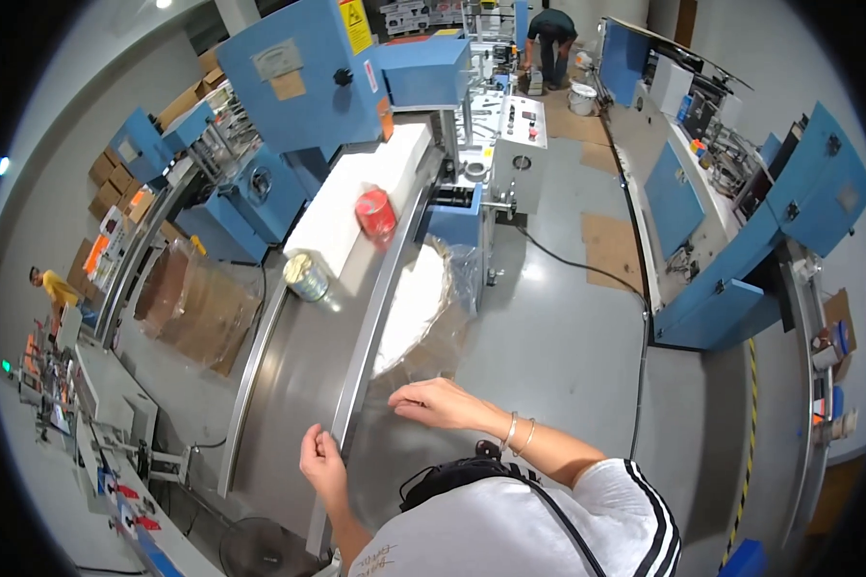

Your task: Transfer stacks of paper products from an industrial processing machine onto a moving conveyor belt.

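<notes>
My left hand (324, 460) hovers over the right rail of a long metal chute (303, 385), its fingers loosely bent and nothing in them. Just right of that rail, my right hand (435, 402) hangs in the air, empty, with its fingers slightly apart and a bracelet at the wrist. Farther up the chute, out of reach of both hands, a red can (376, 215) stands against a white block-like surface (342, 207). A can with a pale gold top and a greenish side (306, 278) is by the left rail. Both cans look slightly blurred.
A blue machine cabinet (289, 87) overhangs the chute's far end. Beside the right rail sits a plastic-lined bag (416, 313) with white contents. A black cable (577, 260) crosses the floor. Blue machines (712, 308) line the right; a person (549, 48) bends over far back.
</notes>
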### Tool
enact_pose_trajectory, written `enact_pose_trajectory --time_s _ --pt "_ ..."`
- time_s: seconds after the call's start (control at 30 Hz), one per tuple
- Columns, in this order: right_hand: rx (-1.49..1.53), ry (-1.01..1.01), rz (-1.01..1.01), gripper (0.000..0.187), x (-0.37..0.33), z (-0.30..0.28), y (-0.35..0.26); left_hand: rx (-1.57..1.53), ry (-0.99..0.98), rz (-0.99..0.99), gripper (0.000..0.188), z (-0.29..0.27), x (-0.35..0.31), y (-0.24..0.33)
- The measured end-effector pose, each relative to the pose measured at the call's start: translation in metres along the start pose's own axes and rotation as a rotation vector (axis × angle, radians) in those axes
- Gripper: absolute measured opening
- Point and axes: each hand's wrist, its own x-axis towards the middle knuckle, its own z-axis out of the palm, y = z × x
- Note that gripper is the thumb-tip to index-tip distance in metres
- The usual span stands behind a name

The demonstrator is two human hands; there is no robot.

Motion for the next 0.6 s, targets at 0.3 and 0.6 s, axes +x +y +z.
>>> enact_pose_trajectory --time_s 0.3,0.6 --pt "0.001 -0.002 0.117 0.024 0.028 -0.045 0.054 0.127 -0.097 0.186 0.02 0.092 0.06 0.006" --pt "-0.16 -0.129 0.121 0.026 0.116 -0.093 0.088 0.077 -0.132 0.094 0.022 0.145 0.139 0.006"
